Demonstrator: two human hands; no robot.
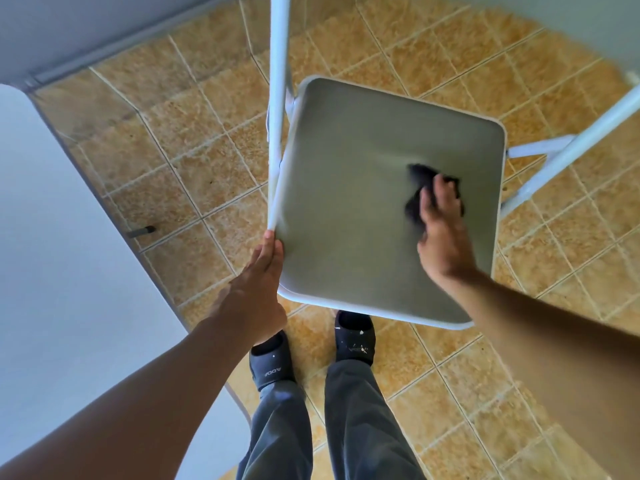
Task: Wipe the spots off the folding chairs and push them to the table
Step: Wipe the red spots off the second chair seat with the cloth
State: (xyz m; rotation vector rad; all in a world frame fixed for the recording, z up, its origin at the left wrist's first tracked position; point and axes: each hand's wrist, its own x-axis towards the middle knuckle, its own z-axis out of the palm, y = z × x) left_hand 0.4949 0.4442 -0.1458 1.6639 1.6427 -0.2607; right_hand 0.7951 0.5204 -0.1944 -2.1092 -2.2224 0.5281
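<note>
The folding chair (363, 202) stands just past the frame's centre toward 1 o'clock. Its grey padded seat faces up and its pale blue tube frame (278, 81) runs from the seat's left edge up to 12 o'clock, with another leg (571, 147) slanting away at 3 o'clock. The left hand (256, 282) rests against the seat's 7 o'clock corner, fingers laid fairly straight along the rim. The thumb is hidden, so whether it grasps the corner cannot be told. The right hand (440, 230) reaches in from 4 o'clock and holds a bunched dark cloth (419, 178) under bent fingers, pressed onto the seat near its 3 o'clock edge; hand and cloth are blurred. A white table (52, 237) fills the 9 o'clock side, well apart from the seat, with tan floor tiles (173, 150) between them. At 6 o'clock, 2 dark slippers (355, 337) stand on the tiles just beneath the seat's near edge, below grey trousers (360, 427).
</note>
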